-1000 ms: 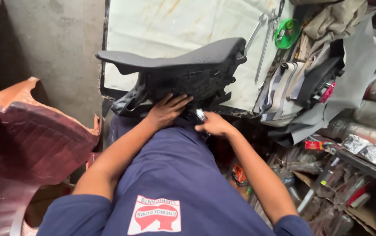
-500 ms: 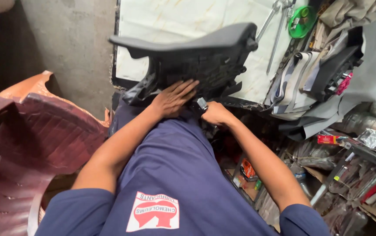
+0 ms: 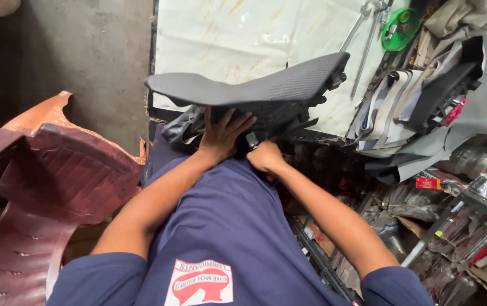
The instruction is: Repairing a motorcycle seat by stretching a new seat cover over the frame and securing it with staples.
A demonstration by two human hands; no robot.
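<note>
A black motorcycle seat point(image 3: 255, 88) lies on its side across my lap, its textured cover facing up and away and its ribbed plastic underside point(image 3: 277, 113) toward me. My left hand point(image 3: 221, 133) presses flat on that underside, fingers spread. Just to the right, my right hand point(image 3: 264, 156) is closed in a fist around a small metal tool point(image 3: 251, 139) held against the seat base. Loose black cover material point(image 3: 181, 127) hangs at the seat's left end. My dark blue clothing fills the lower middle of the view.
A reddish-brown seat cover point(image 3: 39, 187) lies at the left. A white sheet point(image 3: 243, 34) leans behind the seat. Wrenches point(image 3: 362, 34), a green tape roll point(image 3: 397, 28) and piled grey and black material point(image 3: 436, 96) crowd the right, above cluttered shelves point(image 3: 453, 226).
The seat and both hands sit higher and further right in the view as the camera shifts. My left hand's fingers have spread wider on the underside; the right fist stays at the same spot.
</note>
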